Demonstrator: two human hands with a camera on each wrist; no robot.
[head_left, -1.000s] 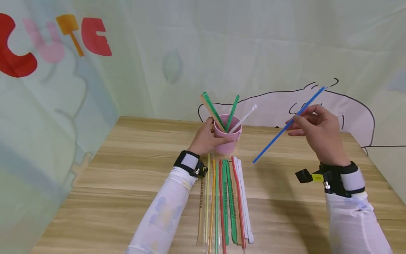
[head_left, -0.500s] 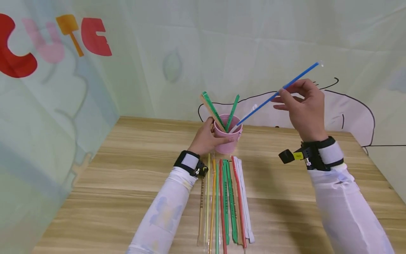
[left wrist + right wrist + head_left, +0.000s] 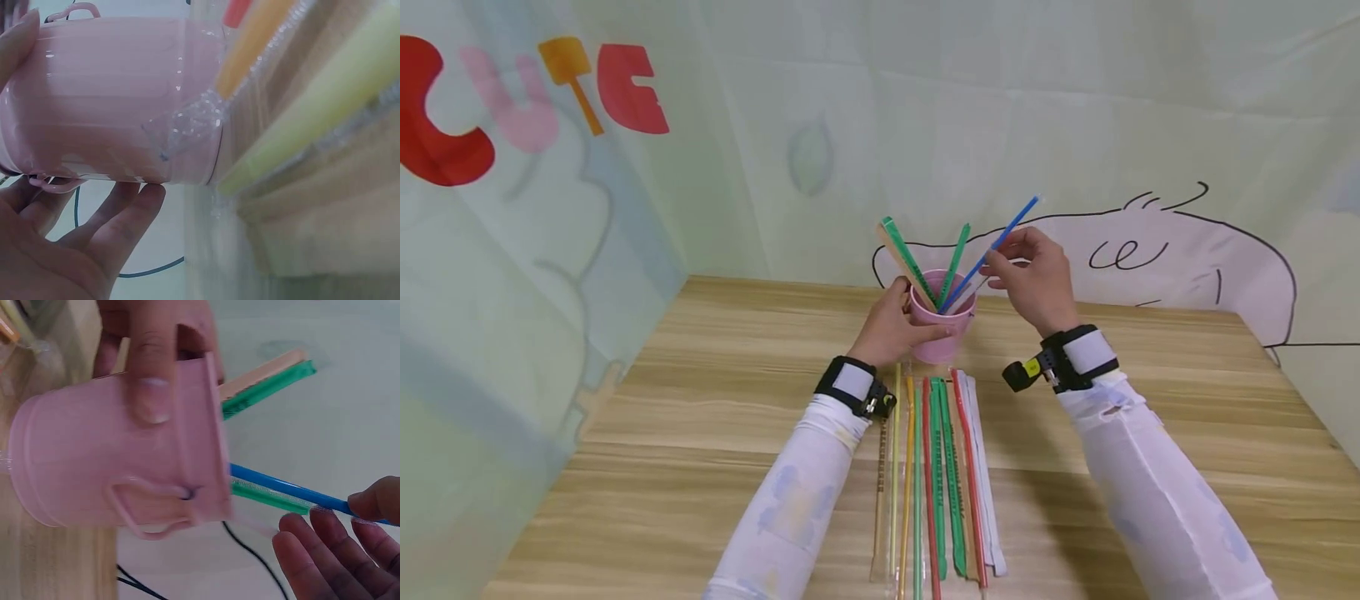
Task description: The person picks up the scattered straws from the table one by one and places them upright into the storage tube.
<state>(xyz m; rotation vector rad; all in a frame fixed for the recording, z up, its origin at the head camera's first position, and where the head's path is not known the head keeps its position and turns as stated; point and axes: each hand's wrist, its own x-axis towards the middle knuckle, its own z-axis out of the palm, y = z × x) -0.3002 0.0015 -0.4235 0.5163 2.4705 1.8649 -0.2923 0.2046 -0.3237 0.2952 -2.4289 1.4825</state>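
Note:
My left hand (image 3: 891,325) grips the small pink bucket (image 3: 938,343), which stands upright; its thumb lies across the front, seen also in the right wrist view. My right hand (image 3: 1036,279) pinches a blue straw (image 3: 1018,218) in clear wrapping between thumb and fingers. The straw slants, its lower end inside the bucket's mouth. Also leaning in the bucket are a brown paper-wrapped straw (image 3: 895,248), two green-wrapped straws (image 3: 272,390) and a white one (image 3: 967,293), partly hidden by my right hand. In the left wrist view, fingers (image 3: 128,219) lie along the bucket's side.
In front of the bucket, several wrapped straws lie side by side on the wooden table (image 3: 737,400), among them brown (image 3: 880,517), orange (image 3: 906,483), red (image 3: 931,500) and white (image 3: 988,500) ones. A printed cloth backdrop (image 3: 970,125) rises behind the table.
My right hand has moved left to the bucket with the blue straw, whose lower end has gone from above the table into the bucket. The left hand keeps its hold.

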